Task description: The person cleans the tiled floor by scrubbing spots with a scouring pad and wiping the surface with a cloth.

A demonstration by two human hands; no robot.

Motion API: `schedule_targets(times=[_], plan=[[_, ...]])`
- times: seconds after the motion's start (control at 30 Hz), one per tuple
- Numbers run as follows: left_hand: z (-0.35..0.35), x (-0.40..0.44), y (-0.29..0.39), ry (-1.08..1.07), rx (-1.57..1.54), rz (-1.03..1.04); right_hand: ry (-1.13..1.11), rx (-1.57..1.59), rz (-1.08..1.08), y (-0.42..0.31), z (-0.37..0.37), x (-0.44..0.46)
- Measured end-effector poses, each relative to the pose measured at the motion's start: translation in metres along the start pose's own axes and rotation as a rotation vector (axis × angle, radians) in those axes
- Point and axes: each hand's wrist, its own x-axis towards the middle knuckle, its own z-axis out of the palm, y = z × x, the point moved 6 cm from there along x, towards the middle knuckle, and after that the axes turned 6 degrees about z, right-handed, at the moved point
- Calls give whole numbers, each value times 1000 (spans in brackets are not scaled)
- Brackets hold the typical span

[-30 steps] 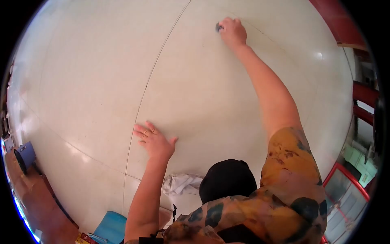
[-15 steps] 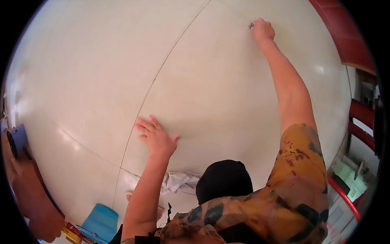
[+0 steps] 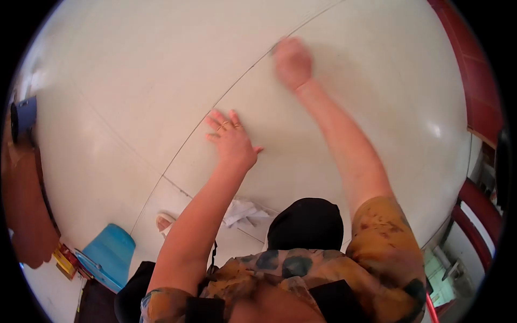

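resting splayed on the pale floor tile (image 3: 307,145), right of the seam (image 3: 239,81): left hand (image 3: 234,142). right hand (image 3: 293,62) beside seam farther up (blurred, can't tell if holding anything). left hand could skid if leaned on, surface looks glossy.

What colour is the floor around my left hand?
The floor is pale cream, seen in the head view.

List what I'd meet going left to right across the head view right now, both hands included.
Purple-blue object → blue container → sandalled foot → left hand → right hand → dark-red panel at the upper right.
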Motion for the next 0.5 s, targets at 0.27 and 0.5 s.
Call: schedule_targets(times=[0.27,0.5], plan=[[19,-20,-14,271,-146,208,-23,-202,-28,-25,-4,1],[152,-188,-41,258,98,784,-533,248,-296,-132,-3,-132]])
